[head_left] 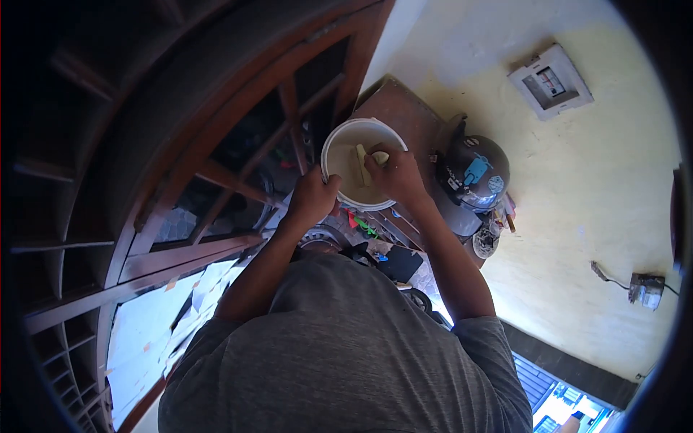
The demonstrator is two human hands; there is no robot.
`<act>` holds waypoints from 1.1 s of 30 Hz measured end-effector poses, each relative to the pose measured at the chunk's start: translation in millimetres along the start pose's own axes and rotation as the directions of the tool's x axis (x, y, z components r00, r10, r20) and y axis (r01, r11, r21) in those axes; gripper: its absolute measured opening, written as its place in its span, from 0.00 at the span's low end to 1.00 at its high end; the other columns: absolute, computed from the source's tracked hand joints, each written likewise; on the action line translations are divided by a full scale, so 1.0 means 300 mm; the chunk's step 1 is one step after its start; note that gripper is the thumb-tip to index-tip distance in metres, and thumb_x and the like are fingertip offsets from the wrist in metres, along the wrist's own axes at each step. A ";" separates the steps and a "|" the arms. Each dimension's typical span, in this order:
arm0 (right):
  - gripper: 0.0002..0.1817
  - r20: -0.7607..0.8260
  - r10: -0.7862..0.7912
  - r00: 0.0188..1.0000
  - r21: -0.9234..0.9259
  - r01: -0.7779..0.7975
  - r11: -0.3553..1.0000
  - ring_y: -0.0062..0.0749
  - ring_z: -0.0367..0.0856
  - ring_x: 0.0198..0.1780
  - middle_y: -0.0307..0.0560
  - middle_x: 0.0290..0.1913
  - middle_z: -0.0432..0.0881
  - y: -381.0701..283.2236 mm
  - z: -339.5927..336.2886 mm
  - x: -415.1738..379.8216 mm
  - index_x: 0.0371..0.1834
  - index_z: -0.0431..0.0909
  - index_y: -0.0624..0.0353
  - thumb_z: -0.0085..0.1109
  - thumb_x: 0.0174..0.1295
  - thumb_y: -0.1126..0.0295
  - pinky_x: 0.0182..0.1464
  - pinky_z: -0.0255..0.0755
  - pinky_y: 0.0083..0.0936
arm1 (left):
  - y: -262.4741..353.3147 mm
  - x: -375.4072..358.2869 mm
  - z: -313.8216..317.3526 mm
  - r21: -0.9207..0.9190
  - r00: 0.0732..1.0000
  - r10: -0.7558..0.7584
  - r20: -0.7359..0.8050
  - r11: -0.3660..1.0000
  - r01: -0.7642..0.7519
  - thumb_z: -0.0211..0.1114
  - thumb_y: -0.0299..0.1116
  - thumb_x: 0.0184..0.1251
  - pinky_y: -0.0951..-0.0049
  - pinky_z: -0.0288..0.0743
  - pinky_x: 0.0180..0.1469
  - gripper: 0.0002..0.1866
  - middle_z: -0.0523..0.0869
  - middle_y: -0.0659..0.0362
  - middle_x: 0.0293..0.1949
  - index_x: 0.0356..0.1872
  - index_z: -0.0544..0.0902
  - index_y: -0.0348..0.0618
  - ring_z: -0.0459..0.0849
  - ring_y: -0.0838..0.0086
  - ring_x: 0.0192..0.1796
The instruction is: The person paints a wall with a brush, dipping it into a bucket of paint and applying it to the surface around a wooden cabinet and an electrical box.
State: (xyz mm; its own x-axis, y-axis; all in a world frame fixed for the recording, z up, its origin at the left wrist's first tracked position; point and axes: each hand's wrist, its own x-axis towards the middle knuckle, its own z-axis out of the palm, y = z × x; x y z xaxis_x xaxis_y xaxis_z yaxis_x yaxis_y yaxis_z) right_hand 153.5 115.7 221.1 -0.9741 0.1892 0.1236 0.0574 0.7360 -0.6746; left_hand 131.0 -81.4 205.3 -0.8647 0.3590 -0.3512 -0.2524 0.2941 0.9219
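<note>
A white round bucket [398, 138] is in front of me, with a pale, off-white inside. The fingers of my left hand [315, 198] are closed on the bucket's left rim, with the thumb at the inner side. My right hand [395, 173] reaches over the right part of the rim into the opening. In its closed fingers is a pale yellow flat tool [362, 166], its long edge low inside the bucket; the grip is partly hidden by the fingers.
A dark helmet [473, 172] with blue stickers sits right of the bucket by the yellowish wall [577, 195]. Behind the bucket is a brown surface [401, 108]. A wooden-framed glass door [216, 173] stands left. Assorted items lie below the bucket, including a green object [366, 226].
</note>
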 end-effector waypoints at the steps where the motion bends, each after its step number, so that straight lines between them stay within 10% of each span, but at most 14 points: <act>1: 0.13 0.015 -0.005 1.000 0.002 0.005 1.000 0.54 0.89 0.37 0.64 0.32 0.86 -0.003 0.024 -0.010 0.42 0.87 0.60 0.66 0.61 0.63 0.44 0.82 0.40 | -0.018 -0.018 -0.008 -0.006 1.000 -0.009 -0.011 1.000 0.009 0.56 0.34 0.69 0.66 0.83 0.25 0.17 0.87 0.50 0.24 0.52 0.79 0.33 0.87 0.66 0.20; 10: 0.13 0.072 -0.122 0.990 -0.033 0.124 0.992 0.58 0.88 0.40 0.66 0.35 0.86 0.022 0.148 -0.049 0.43 0.87 0.61 0.67 0.59 0.64 0.47 0.81 0.42 | -0.095 -0.074 -0.039 0.117 0.998 -0.039 -0.047 0.992 0.044 0.57 0.35 0.69 0.64 0.85 0.30 0.17 0.88 0.47 0.26 0.51 0.79 0.33 0.89 0.63 0.23; 16: 0.14 0.049 0.076 0.996 0.030 -0.077 0.997 0.49 0.89 0.31 0.63 0.32 0.87 -0.033 0.047 -0.086 0.44 0.86 0.64 0.65 0.62 0.64 0.37 0.82 0.40 | -0.099 -0.079 -0.056 0.047 0.997 -0.057 -0.042 0.997 0.059 0.57 0.35 0.69 0.64 0.85 0.30 0.18 0.89 0.47 0.28 0.55 0.77 0.33 0.89 0.63 0.22; 21: 0.21 0.138 0.433 0.891 0.775 -0.370 0.513 0.37 0.86 0.25 0.56 0.33 0.87 0.048 -0.093 -0.148 0.53 0.77 0.66 0.52 0.71 0.56 0.28 0.78 0.32 | -0.127 -0.094 -0.082 0.087 0.995 -0.091 -0.049 0.992 0.095 0.57 0.34 0.69 0.63 0.85 0.29 0.22 0.89 0.45 0.31 0.61 0.74 0.36 0.89 0.62 0.22; 28: 0.29 0.336 0.407 0.850 0.877 -0.440 0.195 0.43 0.86 0.37 0.66 0.46 0.85 0.090 -0.124 -0.352 0.64 0.70 0.71 0.47 0.69 0.57 0.37 0.80 0.32 | -0.281 -0.076 -0.100 0.066 0.996 -0.025 -0.086 0.997 0.031 0.57 0.34 0.68 0.64 0.85 0.29 0.22 0.90 0.43 0.34 0.60 0.75 0.34 0.90 0.61 0.23; 33: 0.35 0.417 0.320 0.851 0.841 -0.495 0.220 0.42 0.86 0.41 0.67 0.55 0.82 0.090 -0.090 -0.474 0.75 0.59 0.71 0.49 0.70 0.60 0.41 0.81 0.31 | -0.263 -0.089 -0.113 -0.033 0.990 -0.138 -0.041 0.990 0.137 0.57 0.32 0.69 0.66 0.85 0.26 0.20 0.89 0.42 0.36 0.58 0.76 0.30 0.90 0.60 0.23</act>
State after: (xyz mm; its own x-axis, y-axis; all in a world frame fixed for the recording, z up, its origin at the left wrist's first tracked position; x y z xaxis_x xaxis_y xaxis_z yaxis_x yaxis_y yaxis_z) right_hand 299.5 126.3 204.8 -0.9016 0.1257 -0.4139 0.3106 -0.4778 -0.8217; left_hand 159.2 -144.2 147.5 -0.8387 0.2785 -0.4680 -0.3821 0.3113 0.8701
